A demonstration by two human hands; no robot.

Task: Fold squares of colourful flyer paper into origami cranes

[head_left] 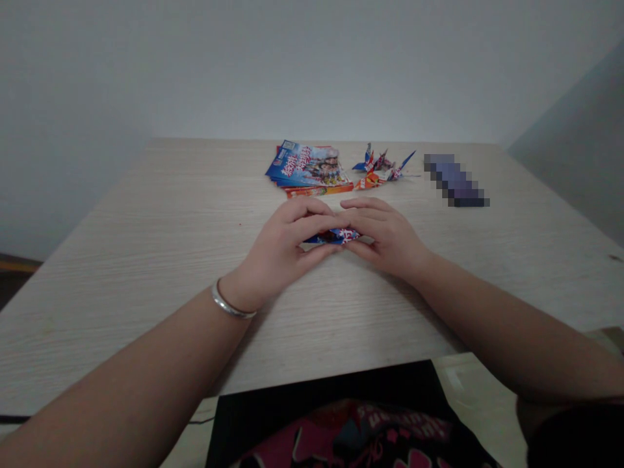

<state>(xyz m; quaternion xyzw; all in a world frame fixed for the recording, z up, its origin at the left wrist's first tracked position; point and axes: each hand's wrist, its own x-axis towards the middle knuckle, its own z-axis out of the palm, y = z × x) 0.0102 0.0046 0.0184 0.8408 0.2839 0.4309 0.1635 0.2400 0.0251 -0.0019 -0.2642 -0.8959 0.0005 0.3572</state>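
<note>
A small blue printed paper piece with red-and-white lettering (344, 236) is held between both hands, above the near side of the pale wood-grain counter (170, 214). The piece is pinched at its left end by the left hand (287, 237), with the fingers laid over the top edge and the thumb along the lower edge; the right end is gripped likewise by the right hand (390, 234). The fingertips are brought nearly together at the middle, so most of the paper is covered and its exact fold cannot be told. The step in hand is judged to be folding or creasing. For the next move, a steady hold by one hand is called for — with even pressure applied along the edge by the other, and the layers kept aligned. Beyond the hands, a fanned stack of glossy blue and orange printed sheets (309, 166) is placed beside pointed folded-paper shapes in blue and orange (371, 180).
</note>
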